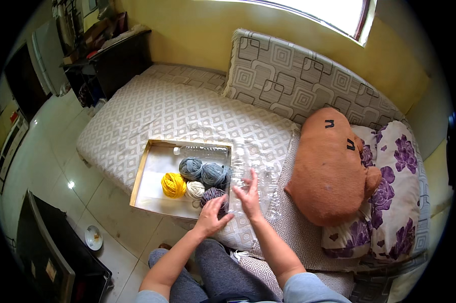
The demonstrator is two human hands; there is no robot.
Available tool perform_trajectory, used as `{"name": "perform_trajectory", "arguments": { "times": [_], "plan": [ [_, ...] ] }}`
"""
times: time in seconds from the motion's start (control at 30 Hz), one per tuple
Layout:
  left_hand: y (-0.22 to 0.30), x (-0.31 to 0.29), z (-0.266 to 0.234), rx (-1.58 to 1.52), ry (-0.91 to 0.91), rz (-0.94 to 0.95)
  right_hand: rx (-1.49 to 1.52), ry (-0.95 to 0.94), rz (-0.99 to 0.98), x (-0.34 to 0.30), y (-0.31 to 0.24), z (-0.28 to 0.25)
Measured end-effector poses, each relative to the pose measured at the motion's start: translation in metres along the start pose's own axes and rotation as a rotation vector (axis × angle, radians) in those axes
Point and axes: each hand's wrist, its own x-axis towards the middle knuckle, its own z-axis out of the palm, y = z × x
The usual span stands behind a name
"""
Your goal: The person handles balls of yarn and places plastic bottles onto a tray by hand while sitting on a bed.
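Observation:
A shallow cardboard box (140,174) with a white inside rests in front of me. It holds a clear plastic bottle (202,151) along the far side, a yellow yarn ball (173,185), a cream yarn ball (195,190), two blue-grey yarn balls (214,174) and a dark purple yarn ball (212,196). My left hand (212,217) is at the box's near right corner, thumb and fingers apart, close to the purple yarn; contact is unclear. Fingers spread, my right hand (249,197) hovers by several clear plastic bottles (269,184) right of the box.
A patterned sofa bed (116,111) carries the box. On the right lie a brown plush cushion (324,171) and floral pillows (384,202). A black television (46,252) and a white plate (93,237) are on the lower left, and a dark cabinet (116,60) stands farther back.

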Motion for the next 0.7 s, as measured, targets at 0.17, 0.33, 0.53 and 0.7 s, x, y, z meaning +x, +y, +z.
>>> {"name": "perform_trajectory", "arguments": {
  "times": [0.17, 0.33, 0.53, 0.7],
  "plan": [
    [-0.024, -0.008, 0.014, 0.648, -0.043, 0.260, -0.804, 0.160, -0.193, 0.031, 0.025, -0.045],
    [-0.044, -0.027, -0.021, 0.748, 0.109, 0.251, -1.073, 0.028, -0.109, 0.049, 0.023, -0.037],
    [-0.067, -0.065, -0.067, 0.721, 0.262, -0.017, -1.389, -0.047, -0.491, 0.066, 0.022, -0.003],
    [-0.069, -0.077, -0.074, 0.638, 0.234, -0.077, -1.170, -0.276, -0.563, 0.077, 0.023, 0.040]
  ]
}}
